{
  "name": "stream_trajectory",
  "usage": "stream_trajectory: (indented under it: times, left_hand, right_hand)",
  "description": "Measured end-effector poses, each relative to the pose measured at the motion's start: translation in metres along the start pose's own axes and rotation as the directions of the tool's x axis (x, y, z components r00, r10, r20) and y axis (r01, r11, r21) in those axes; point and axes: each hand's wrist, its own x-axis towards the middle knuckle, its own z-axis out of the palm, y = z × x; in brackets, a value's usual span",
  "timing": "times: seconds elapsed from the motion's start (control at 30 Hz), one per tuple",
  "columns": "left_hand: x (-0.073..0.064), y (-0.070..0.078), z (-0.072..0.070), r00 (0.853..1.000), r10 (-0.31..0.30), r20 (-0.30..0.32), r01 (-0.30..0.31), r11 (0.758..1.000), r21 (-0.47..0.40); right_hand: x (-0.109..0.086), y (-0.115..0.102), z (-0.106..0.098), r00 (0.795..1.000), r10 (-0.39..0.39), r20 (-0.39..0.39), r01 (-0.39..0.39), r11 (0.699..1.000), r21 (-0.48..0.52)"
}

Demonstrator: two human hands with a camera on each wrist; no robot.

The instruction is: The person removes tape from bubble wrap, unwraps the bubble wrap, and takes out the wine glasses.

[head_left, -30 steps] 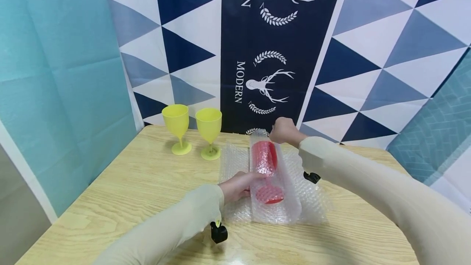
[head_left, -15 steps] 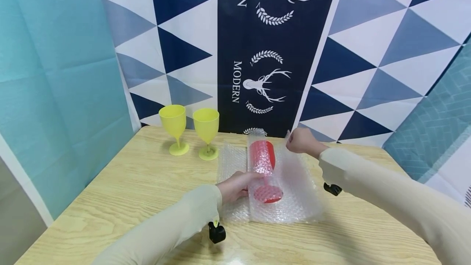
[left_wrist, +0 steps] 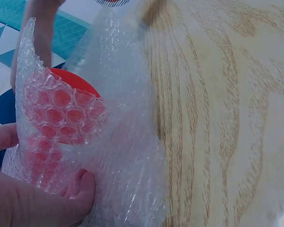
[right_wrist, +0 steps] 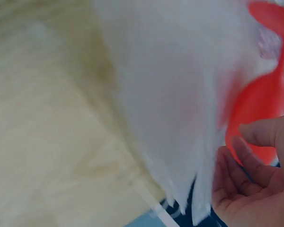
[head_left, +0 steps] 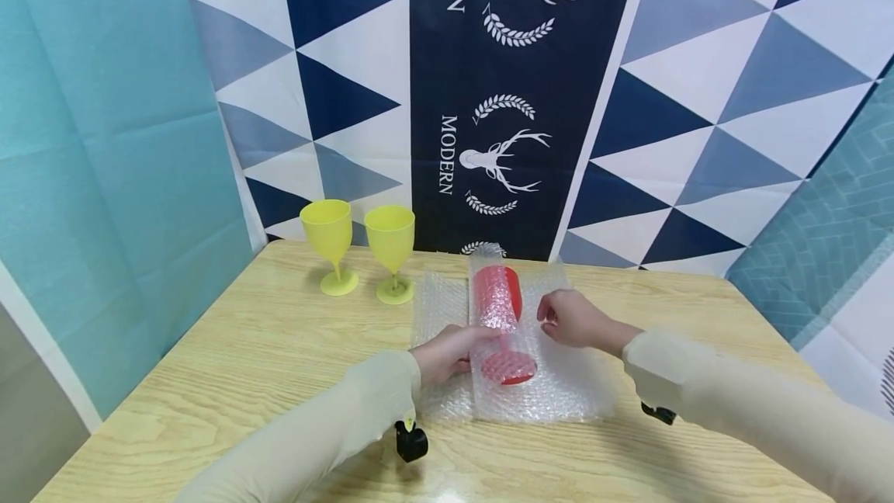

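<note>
A red goblet (head_left: pixel 514 293) lies on its side on a sheet of bubble wrap (head_left: pixel 573 390), its bowl toward the wall and its foot nearer me. One flap of the wrap covers its left part. My left hand (head_left: pixel 441 354) holds the goblet at the stem through this flap, thumb on top. In the left wrist view, red shows through the bubbles, with the rim (left_wrist: pixel 78 81) bare. Right of the goblet, my right hand (head_left: pixel 578 320) hovers over the wrap's right half, its fingers loosely curled around nothing. The right wrist view shows those fingers close by the bowl (right_wrist: pixel 260 104).
Two yellow goblets (head_left: pixel 328 231) (head_left: pixel 391 239) stand upright at the back left of the wooden table (head_left: pixel 265 355). A patterned cloth wall (head_left: pixel 356 76) rises right behind the table's far edge.
My right hand has drawn the wrap's right flap off the goblet to the right, let it go and come nearer me. My left hand keeps its hold on the goblet.
</note>
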Motion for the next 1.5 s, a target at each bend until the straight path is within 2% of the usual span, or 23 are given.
stream_trajectory:
  times: [0.17, 0.5, 0.63, 0.73, 0.83, 0.97, 1.17, 1.3, 1.5]
  left_hand:
    - [0.000, -0.001, 0.001, 1.000, 0.018, 0.019, -0.018, 1.000, 0.001]
    - [0.001, -0.002, 0.002, 1.000, 0.007, 0.013, -0.007, 1.000, 0.006]
    - [0.003, -0.002, 0.002, 1.000, 0.006, 0.011, -0.006, 1.000, 0.004]
    - [0.003, -0.002, 0.001, 1.000, 0.010, 0.015, -0.010, 1.000, 0.004]
    - [0.002, -0.001, 0.001, 1.000, 0.015, 0.022, -0.015, 1.000, 0.009]
    - [0.001, -0.001, 0.001, 1.000, 0.015, 0.020, -0.015, 1.000, 0.008]
    - [0.003, -0.002, 0.001, 1.000, 0.012, -0.002, -0.012, 1.000, -0.010]
    - [0.004, -0.003, 0.001, 1.000, 0.014, -0.002, -0.014, 1.000, -0.009]
    - [0.003, -0.002, 0.000, 1.000, 0.007, 0.001, -0.007, 1.000, -0.002]
  right_hand:
    - [-0.020, -0.004, 0.020, 0.994, -0.110, -0.013, 0.109, 0.994, -0.014]
    - [-0.050, -0.024, 0.031, 0.980, -0.193, -0.041, 0.189, 0.979, -0.076]
    - [-0.057, -0.027, 0.036, 0.967, -0.247, -0.070, 0.236, 0.963, -0.129]
    - [-0.061, -0.028, 0.039, 0.949, -0.295, -0.113, 0.271, 0.944, -0.190]
    - [-0.064, -0.027, 0.040, 0.946, -0.303, -0.114, 0.271, 0.934, -0.232]
    - [-0.069, -0.025, 0.041, 0.954, -0.285, -0.088, 0.255, 0.932, -0.258]
    - [-0.079, -0.022, 0.039, 0.955, -0.281, -0.092, 0.248, 0.932, -0.265]
    - [-0.084, -0.018, 0.036, 0.964, -0.254, -0.075, 0.229, 0.941, -0.249]
    - [-0.089, -0.009, 0.036, 0.956, -0.286, -0.069, 0.259, 0.929, -0.266]
